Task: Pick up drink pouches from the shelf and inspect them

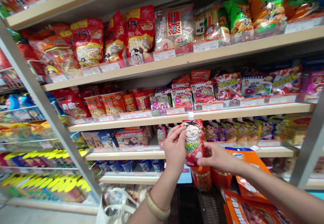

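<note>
Between my two hands I hold a red spouted pouch (193,143) upright, its white cap at the top and a grinning cartoon face on its front. My left hand (176,146) grips the pouch's left side, fingers at its upper edge. On the lower right edge, my right hand (215,156) pinches it between thumb and fingers. Similar spouted pouches (235,129) in purple and yellow stand in a row on the shelf just behind. Another red pouch (161,133) is on that shelf, left of my hands.
Tilted wooden shelves (141,120) carry snack bags, gummy packets (204,92) and boxes (133,136). Below my right arm are orange bags (250,173) and red-lidded jars (202,178). A white bag (115,203) sits at lower left, near a grey metal post (48,106).
</note>
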Demonstrator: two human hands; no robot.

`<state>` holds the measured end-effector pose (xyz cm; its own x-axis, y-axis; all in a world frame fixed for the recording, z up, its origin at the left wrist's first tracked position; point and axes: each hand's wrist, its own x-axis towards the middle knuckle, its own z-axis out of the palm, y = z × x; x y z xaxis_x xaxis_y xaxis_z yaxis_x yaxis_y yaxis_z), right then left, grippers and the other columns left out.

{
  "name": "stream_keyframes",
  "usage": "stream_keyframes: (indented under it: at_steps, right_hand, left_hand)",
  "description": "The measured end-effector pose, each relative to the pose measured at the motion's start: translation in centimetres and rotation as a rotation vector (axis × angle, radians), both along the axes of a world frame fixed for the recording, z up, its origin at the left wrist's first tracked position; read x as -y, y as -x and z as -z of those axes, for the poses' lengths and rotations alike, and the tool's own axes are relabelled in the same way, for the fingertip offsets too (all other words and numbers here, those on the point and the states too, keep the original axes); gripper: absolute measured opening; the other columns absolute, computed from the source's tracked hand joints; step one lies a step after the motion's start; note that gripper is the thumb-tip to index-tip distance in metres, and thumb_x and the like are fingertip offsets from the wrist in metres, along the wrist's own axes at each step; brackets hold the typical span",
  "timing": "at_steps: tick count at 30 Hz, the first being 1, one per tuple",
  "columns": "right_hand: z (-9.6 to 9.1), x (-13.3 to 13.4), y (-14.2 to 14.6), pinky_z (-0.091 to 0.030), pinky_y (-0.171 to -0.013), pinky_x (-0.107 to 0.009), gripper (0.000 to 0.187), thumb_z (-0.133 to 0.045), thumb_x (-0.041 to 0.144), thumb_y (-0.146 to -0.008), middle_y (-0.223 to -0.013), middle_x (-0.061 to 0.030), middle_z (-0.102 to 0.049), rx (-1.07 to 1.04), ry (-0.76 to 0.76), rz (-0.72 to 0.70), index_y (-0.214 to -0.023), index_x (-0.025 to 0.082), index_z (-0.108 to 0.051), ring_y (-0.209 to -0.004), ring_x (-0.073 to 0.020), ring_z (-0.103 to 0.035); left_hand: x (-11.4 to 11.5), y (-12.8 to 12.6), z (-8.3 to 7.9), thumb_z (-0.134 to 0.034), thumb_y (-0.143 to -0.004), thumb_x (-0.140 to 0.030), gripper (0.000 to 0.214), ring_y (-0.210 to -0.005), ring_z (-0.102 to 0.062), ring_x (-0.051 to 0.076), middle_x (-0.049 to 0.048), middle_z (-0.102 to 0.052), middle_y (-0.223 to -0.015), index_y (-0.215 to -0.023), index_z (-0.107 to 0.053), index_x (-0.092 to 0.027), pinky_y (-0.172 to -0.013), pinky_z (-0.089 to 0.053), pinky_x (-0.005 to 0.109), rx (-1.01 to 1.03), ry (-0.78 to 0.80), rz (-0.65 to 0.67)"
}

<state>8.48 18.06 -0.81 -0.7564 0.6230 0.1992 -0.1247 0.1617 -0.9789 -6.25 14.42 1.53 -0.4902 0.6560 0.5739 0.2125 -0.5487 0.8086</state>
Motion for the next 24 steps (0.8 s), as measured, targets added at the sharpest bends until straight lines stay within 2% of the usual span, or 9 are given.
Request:
stream_keyframes:
  at_steps: [2, 4, 7, 9, 11, 13, 15, 24]
  right_hand:
    - [0.4, -0.4, -1.4, -0.05, -0.091, -0.041, 0.046, -0.078, 0.038, -0.064, -0.099, -0.0071, -0.074, -0.014, 0.01, 0.093, -0.1, 0.016, -0.063, -0.095, -0.0246, -0.068]
    - [1.1, -1.0, -2.6, -0.051, -0.091, -0.043, 0.044, -0.076, 0.041, -0.065, -0.099, -0.0077, -0.074, -0.02, 0.008, 0.188, -0.099, 0.016, -0.063, -0.095, -0.0251, -0.068]
    - [2.3, -1.9, -4.0, -0.051, -0.09, -0.043, 0.042, -0.075, 0.042, -0.066, -0.098, -0.0083, -0.074, -0.029, -0.004, 0.297, -0.097, 0.016, -0.064, -0.093, -0.0252, -0.068]
    - [3.1, -2.3, -4.6, -0.051, -0.09, -0.044, 0.042, -0.075, 0.042, -0.066, -0.096, -0.0089, -0.074, -0.046, 0.0, 0.35, -0.097, 0.016, -0.064, -0.092, -0.0252, -0.068]
    - [3.6, -2.6, -4.8, -0.052, -0.088, -0.044, 0.044, -0.076, 0.043, -0.065, -0.095, -0.0091, -0.074, -0.071, 0.013, 0.388, -0.098, 0.016, -0.063, -0.091, -0.0252, -0.069]
    - [4.0, -2.7, -4.7, -0.053, -0.086, -0.043, 0.047, -0.075, 0.044, -0.065, -0.095, -0.0088, -0.073, -0.095, 0.019, 0.411, -0.101, 0.017, -0.062, -0.09, -0.0249, -0.069]
    - [4.3, -2.7, -4.5, -0.054, -0.085, -0.041, 0.047, -0.072, 0.043, -0.068, -0.099, -0.0085, -0.073, -0.11, 0.006, 0.42, -0.105, 0.018, -0.06, -0.091, -0.0242, -0.069]
    - [5.0, -2.0, -4.5, -0.052, -0.089, -0.037, 0.04, -0.064, 0.04, -0.078, -0.111, -0.0086, -0.069, -0.096, -0.046, 0.429, -0.111, 0.02, -0.055, -0.097, -0.0218, -0.066]
  left_hand:
    - [-1.2, -1.7, 0.2, -0.063, -0.079, -0.031, 0.023, -0.103, -0.062, 0.02, 0.01, -0.067, -0.109, -0.089, -0.075, -0.015, -0.092, -0.05, 0.031, 0.068, 0.018, 0.072]
    - [-2.1, -3.1, 0.5, -0.064, -0.078, -0.032, 0.029, -0.104, -0.063, 0.021, 0.0106, -0.065, -0.115, -0.101, -0.072, -0.015, -0.092, -0.05, 0.031, 0.132, 0.048, 0.186]
    - [-3.0, -4.3, 1.6, -0.071, -0.073, -0.032, 0.065, -0.102, -0.065, 0.02, 0.011, -0.063, -0.121, -0.133, -0.05, -0.019, -0.089, -0.052, 0.03, 0.22, 0.101, 0.358]
    - [-3.4, -4.4, 2.8, -0.074, -0.07, -0.035, 0.08, -0.101, -0.065, 0.019, 0.0115, -0.065, -0.117, -0.14, -0.039, -0.018, -0.09, -0.051, 0.03, 0.229, 0.172, 0.433]
    - [-3.8, -4.1, 4.0, -0.075, -0.069, -0.041, 0.073, -0.102, -0.065, 0.022, 0.0125, -0.069, -0.11, -0.132, -0.05, -0.013, -0.092, -0.05, 0.032, 0.191, 0.278, 0.504]
    - [-4.0, -3.6, 4.9, -0.072, -0.07, -0.048, 0.058, -0.101, -0.065, 0.024, 0.0121, -0.071, -0.104, -0.115, -0.064, -0.011, -0.091, -0.051, 0.035, 0.112, 0.363, 0.568]
    - [-3.9, -3.3, 5.4, -0.069, -0.072, -0.051, 0.05, -0.098, -0.066, 0.025, 0.0103, -0.073, -0.1, -0.103, -0.069, -0.012, -0.088, -0.053, 0.036, 0.025, 0.4, 0.607]
    - [-3.4, -2.9, 6.1, -0.079, -0.065, -0.038, 0.05, -0.093, -0.068, 0.023, 0.0109, -0.072, -0.105, -0.105, -0.067, -0.012, -0.084, -0.054, 0.031, 0.042, 0.443, 0.706]
